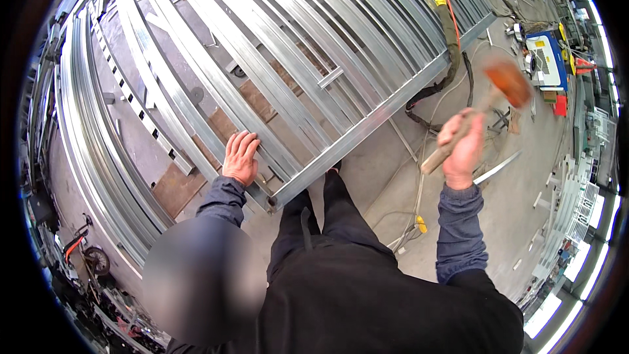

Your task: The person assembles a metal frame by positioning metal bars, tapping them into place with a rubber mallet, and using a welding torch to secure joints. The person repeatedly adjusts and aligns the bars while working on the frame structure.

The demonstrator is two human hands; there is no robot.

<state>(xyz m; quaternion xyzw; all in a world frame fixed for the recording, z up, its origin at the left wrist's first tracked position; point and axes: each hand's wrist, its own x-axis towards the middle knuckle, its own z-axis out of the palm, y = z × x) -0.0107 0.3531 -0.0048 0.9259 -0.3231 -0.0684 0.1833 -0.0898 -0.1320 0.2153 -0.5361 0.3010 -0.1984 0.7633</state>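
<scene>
My right hand is raised to the right of the metal frame, closed round the light handle of a mallet. The orange-brown mallet head, smeared by motion, points up and away. My left hand lies with its fingers stretched over a silvery steel channel, close to the frame's near corner. Many such channels run side by side into a long steel end rail, which slants from that corner to the far right. The left palm's underside is hidden.
A welding torch with its hose hangs over the frame at far right. Cables and a yellow connector lie on the floor. A blue-and-white machine stands at right. Long steel profiles are stacked at left. A blurred patch covers the lower left.
</scene>
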